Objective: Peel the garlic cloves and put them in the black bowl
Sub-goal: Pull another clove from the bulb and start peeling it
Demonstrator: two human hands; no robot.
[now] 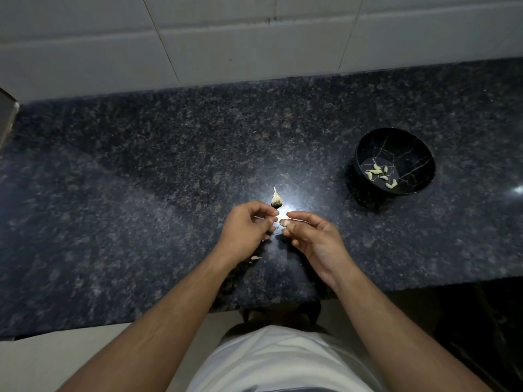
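Observation:
My left hand (249,226) hovers over the dark granite counter with its fingers curled round a small pale garlic clove (259,219). My right hand (310,236) sits just to its right, thumb and forefinger pinching a thin pale strip of garlic skin (295,220); glare on the counter washes out the fingertips. The rest of a garlic bulb (276,198) lies on the counter just beyond my left fingertips. The black bowl (418,154), marked with thin pale veins, stands to the far right with several peeled cloves (380,174) in it.
Small scraps of garlic skin (256,258) lie on the counter (141,179) under my left wrist. A white tiled wall (254,38) runs behind the counter. The counter's front edge is close to my body, and a bright light reflection sits between my hands.

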